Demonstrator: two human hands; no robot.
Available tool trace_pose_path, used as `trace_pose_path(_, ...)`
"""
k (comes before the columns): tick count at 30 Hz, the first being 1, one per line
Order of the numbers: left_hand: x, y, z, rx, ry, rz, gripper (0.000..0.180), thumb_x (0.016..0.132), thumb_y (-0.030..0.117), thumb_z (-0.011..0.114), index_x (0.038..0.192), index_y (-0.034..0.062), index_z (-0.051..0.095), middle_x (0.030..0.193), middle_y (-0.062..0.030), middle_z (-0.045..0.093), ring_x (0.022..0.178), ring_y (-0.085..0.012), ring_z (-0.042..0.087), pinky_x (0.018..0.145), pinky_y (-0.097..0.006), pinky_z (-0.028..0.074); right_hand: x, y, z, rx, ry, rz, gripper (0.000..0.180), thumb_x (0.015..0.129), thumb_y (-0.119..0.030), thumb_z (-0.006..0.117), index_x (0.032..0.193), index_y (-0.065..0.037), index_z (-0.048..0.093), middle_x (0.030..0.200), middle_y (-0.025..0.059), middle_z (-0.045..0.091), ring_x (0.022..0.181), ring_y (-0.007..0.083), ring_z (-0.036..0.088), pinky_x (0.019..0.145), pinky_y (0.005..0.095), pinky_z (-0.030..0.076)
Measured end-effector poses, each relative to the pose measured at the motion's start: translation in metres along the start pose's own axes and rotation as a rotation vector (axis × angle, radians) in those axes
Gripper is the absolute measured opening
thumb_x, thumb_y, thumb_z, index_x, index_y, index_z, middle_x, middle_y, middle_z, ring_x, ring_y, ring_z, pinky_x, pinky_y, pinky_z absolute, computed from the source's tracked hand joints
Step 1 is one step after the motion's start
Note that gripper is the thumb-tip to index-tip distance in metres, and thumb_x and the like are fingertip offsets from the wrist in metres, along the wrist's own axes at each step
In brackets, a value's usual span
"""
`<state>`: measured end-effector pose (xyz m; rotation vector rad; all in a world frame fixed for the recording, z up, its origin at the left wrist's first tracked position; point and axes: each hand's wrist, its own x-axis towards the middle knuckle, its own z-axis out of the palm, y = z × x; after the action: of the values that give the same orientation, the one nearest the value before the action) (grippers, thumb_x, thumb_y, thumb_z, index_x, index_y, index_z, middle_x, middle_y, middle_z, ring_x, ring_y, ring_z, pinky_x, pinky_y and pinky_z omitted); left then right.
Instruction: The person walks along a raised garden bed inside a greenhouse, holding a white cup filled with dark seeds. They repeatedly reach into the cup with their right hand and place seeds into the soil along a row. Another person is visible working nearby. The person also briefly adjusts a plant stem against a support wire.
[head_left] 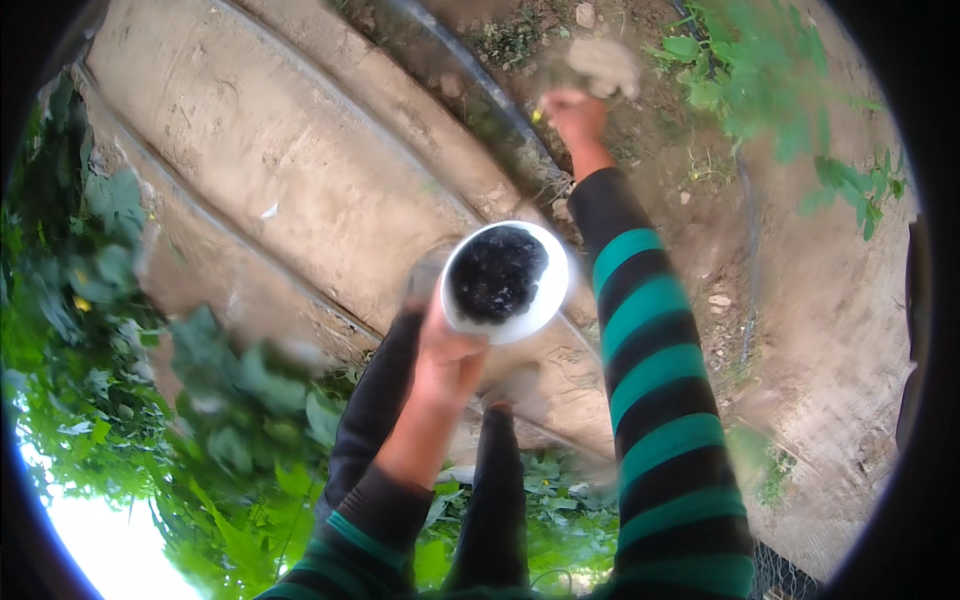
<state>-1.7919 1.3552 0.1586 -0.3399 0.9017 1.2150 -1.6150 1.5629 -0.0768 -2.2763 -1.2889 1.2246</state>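
My left hand (447, 345) is closed around the near left side of a round white tub (548, 295), held up in front of me. Inside the tub is a black, glinting mass (497, 272); whether it is liquid or loose grains I cannot tell. My right arm, in a green and black striped sleeve, reaches far forward over brown soil. At its end my right hand (577, 115) is smeared by motion, so its fingers do not show clearly. A small yellow speck (537, 116) shows at its fingertips. Just beyond it is a blurred pale tan lump (604, 66).
Dark hoses (475, 70) run diagonally along the soil. Pale sheeting or packed ground (290, 150) with long ridges spans the left. Leafy plants (250, 385) crowd the lower left, and more foliage (745, 75) hangs at the upper right. My dark-clad legs (490, 490) are below the tub.
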Motion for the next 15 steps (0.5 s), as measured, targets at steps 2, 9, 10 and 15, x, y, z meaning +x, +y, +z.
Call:
trace_pose_path(2, -0.0012, -0.0007, 0.0, -0.013, -0.005, -0.009, 0.077, 0.057, -0.007, 0.056, 0.132, 0.0014, 0.04, 0.124, -0.0117, 0.053, 0.117, -0.0278, 0.049, 0.1, -0.041, 0.04, 0.0023, -0.0061, 0.0013, -0.045, -0.01, -0.024, 0.014, 0.074, -0.014, 0.073, 0.088, -0.009, 0.073, 0.075, 0.0082, 0.069, 0.067, 0.0163, 0.066, 0.066, 0.0294, 0.051)
trace_pose_path(9, -0.0027, 0.0013, 0.0045, 0.01, 0.013, 0.023, 0.077, 0.057, -0.007, 0.055, 0.132, 0.0015, 0.04, 0.125, -0.0111, 0.052, 0.117, -0.0269, 0.049, 0.101, -0.041, 0.04, 0.0095, -0.0105, 0.0084, -0.172, -0.046, -0.092, 0.013, 0.078, -0.012, 0.067, 0.089, -0.01, 0.074, 0.085, 0.0131, 0.07, 0.08, 0.0223, 0.068, 0.074, 0.0312, 0.051)
trace_pose_path(10, -0.0025, 0.0016, 0.0049, 0.009, 0.008, 0.024, 0.077, 0.057, -0.007, 0.055, 0.132, 0.0015, 0.04, 0.125, -0.0112, 0.052, 0.117, -0.027, 0.049, 0.101, -0.041, 0.039, 0.0096, -0.0104, 0.0085, -0.151, -0.057, -0.12, 0.013, 0.077, -0.012, 0.068, 0.089, -0.01, 0.074, 0.085, 0.0128, 0.07, 0.079, 0.0222, 0.068, 0.074, 0.0312, 0.051)
trace_pose_path(15, -0.0035, -0.0011, 0.006, -0.002, 0.019, 0.006, 0.078, 0.056, -0.007, 0.055, 0.132, 0.0018, 0.04, 0.125, -0.0115, 0.052, 0.117, -0.0276, 0.05, 0.101, -0.041, 0.04, 0.0071, -0.0131, 0.0042, -0.158, -0.038, -0.075, 0.012, 0.073, -0.011, 0.073, 0.085, -0.009, 0.073, 0.082, 0.0115, 0.07, 0.075, 0.0218, 0.067, 0.072, 0.0314, 0.051)
